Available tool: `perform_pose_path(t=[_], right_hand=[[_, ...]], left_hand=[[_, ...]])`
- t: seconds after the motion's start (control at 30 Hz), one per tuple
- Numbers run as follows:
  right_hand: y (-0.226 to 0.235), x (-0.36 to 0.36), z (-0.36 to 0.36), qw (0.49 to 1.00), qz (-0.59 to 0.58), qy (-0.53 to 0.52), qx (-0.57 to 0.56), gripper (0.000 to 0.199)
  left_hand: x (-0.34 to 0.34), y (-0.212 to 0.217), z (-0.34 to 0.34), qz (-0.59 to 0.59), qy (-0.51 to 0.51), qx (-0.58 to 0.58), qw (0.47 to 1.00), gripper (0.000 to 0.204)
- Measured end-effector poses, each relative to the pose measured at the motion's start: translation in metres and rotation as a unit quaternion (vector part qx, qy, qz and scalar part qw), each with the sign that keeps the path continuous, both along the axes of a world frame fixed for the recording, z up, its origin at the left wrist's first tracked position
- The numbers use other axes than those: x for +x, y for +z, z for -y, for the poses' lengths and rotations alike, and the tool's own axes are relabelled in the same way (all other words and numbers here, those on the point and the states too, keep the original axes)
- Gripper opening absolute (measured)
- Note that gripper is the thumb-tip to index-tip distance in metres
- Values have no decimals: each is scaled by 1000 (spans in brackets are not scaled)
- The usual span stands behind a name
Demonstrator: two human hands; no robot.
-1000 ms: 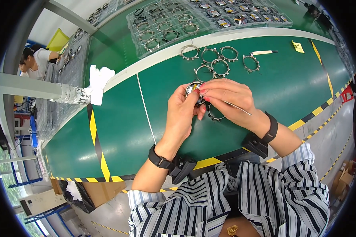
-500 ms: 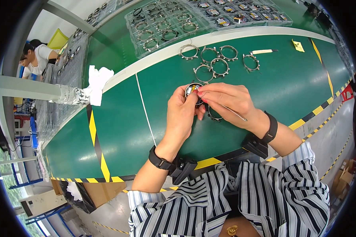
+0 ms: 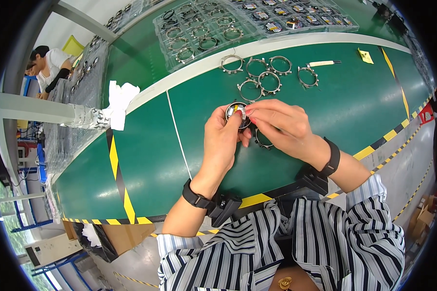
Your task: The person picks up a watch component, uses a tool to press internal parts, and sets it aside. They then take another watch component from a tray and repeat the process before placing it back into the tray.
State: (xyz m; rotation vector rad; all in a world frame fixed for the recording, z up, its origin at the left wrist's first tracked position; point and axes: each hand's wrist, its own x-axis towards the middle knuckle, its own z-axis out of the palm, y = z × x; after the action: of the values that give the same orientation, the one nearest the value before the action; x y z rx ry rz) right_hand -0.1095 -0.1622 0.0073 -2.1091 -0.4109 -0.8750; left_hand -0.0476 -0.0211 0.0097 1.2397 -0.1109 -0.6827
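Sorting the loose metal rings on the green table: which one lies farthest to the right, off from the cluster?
The metal ring lying alone right of the cluster of four rings, just left of the small white stick.

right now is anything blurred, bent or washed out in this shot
Head view: sharp at the left hand and right hand on the round part; the green table edge bows from fisheye; black corners; glare on the clear trays.

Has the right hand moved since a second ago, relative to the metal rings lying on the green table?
No. The right hand stays just below the metal rings, pinching at the round part.
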Motion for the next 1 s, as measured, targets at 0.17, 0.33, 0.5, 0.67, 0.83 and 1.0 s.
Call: perform_pose_path(t=[0.17,0.33,0.5,0.67,0.83,1.0], right_hand=[[-1,1,-1,998,-4,-19,66,18],[0,0,-1,999,-12,8,36,17],[-1,2,1,999,-6,24,26,20],[-1,2,2,999,21,27,-21,20],[-3,1,0,998,28,24,-56,20],[-2,0,0,997,34,21,-63,22]], left_hand=[[1,4,-1,-19,-2,-13,1000,14],[2,3,-2,-43,-4,-33,999,15],[0,5,0,-37,-4,-30,999,14],[-1,5,0,-24,-5,-29,999,15],[-3,6,-1,-28,2,-36,999,15],[-4,7,-1,-28,3,-34,999,16]])
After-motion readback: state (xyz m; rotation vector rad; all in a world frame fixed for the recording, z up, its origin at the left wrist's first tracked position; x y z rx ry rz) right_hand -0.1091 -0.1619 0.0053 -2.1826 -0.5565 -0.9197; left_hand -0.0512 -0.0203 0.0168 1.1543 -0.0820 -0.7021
